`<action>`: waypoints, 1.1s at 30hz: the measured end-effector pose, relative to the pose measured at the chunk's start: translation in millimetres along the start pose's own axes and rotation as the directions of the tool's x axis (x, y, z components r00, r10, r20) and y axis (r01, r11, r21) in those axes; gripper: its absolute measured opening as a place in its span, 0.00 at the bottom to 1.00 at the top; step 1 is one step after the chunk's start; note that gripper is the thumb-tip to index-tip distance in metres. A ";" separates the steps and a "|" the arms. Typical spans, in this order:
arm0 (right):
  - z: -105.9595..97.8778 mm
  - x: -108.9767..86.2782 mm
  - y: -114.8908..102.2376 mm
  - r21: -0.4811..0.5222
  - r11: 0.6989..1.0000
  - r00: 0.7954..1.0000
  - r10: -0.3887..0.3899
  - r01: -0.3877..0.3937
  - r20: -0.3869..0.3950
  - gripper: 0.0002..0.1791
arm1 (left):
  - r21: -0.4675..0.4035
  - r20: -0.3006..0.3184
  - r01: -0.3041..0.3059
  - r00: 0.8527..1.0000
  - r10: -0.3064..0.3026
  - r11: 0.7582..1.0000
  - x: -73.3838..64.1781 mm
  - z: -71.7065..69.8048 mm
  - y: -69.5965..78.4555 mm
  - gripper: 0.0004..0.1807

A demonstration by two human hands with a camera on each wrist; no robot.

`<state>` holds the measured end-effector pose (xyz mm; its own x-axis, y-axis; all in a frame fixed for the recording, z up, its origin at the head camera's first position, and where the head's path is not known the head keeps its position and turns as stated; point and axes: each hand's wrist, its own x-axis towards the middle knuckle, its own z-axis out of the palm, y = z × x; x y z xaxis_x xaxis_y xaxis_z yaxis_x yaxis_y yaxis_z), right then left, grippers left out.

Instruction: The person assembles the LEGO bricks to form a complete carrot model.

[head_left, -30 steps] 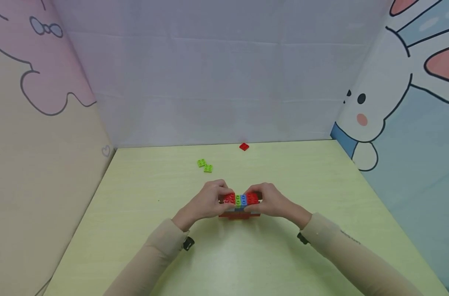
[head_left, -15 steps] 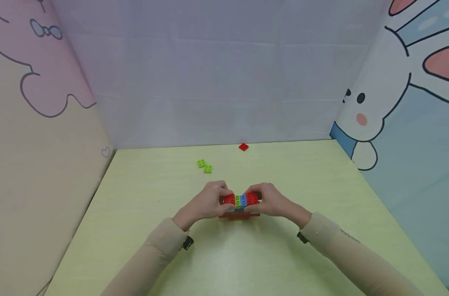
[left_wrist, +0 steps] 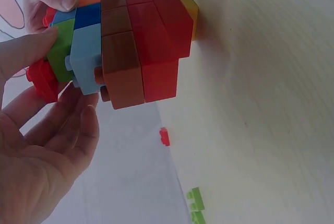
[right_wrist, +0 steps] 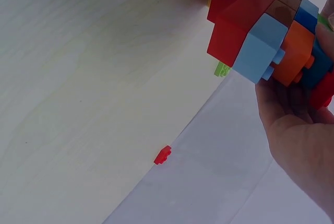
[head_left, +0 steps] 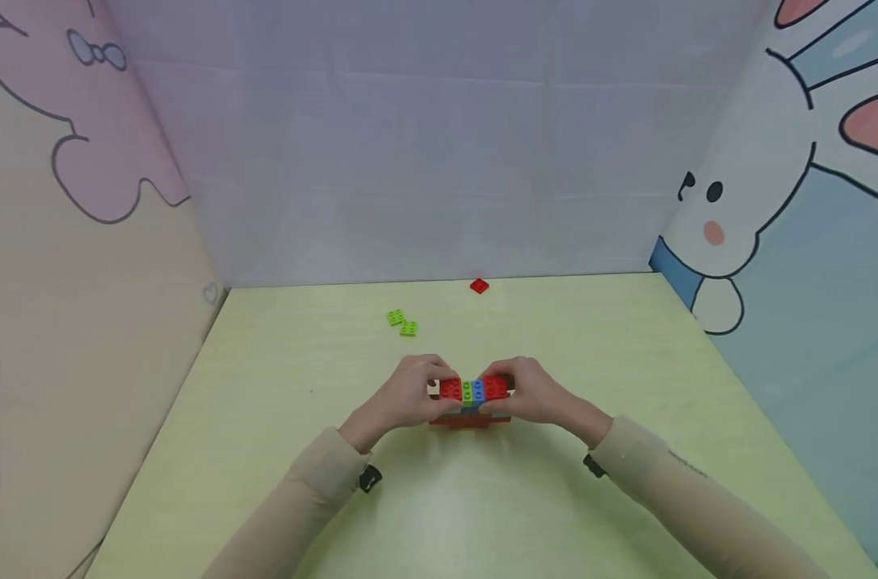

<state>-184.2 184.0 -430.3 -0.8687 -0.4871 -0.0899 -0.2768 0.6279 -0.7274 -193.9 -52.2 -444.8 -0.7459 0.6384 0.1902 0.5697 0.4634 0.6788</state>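
Note:
A layered toy brick structure (head_left: 472,392) stands at the middle of the table, with red, green and blue studded bricks along its top. My left hand (head_left: 412,394) grips its upper left end, thumb on the near side. At the upper right end, my right hand (head_left: 529,392) pinches it in the same way. The left wrist view shows a brown brick (left_wrist: 122,59), red bricks (left_wrist: 159,80) and a bit of a yellow brick (left_wrist: 187,10) at the base. A light blue brick (right_wrist: 261,44) and an orange one (right_wrist: 295,51) face the right wrist camera.
Two lime green bricks (head_left: 402,323) lie beyond the structure, slightly left. One red brick (head_left: 479,285) is at the table's (head_left: 280,346) back edge, close to the rear wall (head_left: 439,161). Printed walls flank the table on both sides.
Both hands keep their hold on the brick structure, which stays in place. Only the head view has shifted slightly.

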 end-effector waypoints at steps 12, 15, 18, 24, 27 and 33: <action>8.5 6.7 2.3 0.008 1.000 0.999 -0.021 0.021 0.032 0.18 | -0.120 -0.018 0.118 0.992 -0.121 0.986 -11.3 8.3 -7.7 0.16; 6.7 8.0 0.7 0.000 0.999 0.998 -0.042 0.042 0.045 0.18 | -0.122 -0.022 0.092 0.995 -0.096 0.988 -10.7 6.5 -8.4 0.15; 2.0 10.6 0.2 0.017 0.997 0.993 -0.078 0.076 0.085 0.20 | -0.127 -0.027 0.081 0.996 -0.085 0.989 -9.9 4.3 -9.3 0.15; -20.2 31.2 17.6 0.125 0.988 0.994 -0.102 0.095 0.048 0.23 | -0.132 -0.026 0.086 0.996 -0.090 0.987 -9.1 5.0 -12.4 0.16; -31.7 49.0 33.4 0.023 1.000 0.997 -0.016 0.018 -0.080 0.23 | -0.128 -0.020 0.091 0.995 -0.095 0.988 -7.0 7.0 -12.2 0.15; -43.1 84.8 66.0 -0.175 0.971 0.980 0.136 -0.161 -0.147 0.25 | -0.118 -0.006 0.100 0.995 -0.101 0.988 1.3 10.3 -6.8 0.17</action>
<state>-293.8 210.3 -456.6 -0.9491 -0.3028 -0.0871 -0.2008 0.7943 -0.5734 -195.2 -48.2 -456.4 -0.8020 0.5842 0.1248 0.4475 0.4491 0.7734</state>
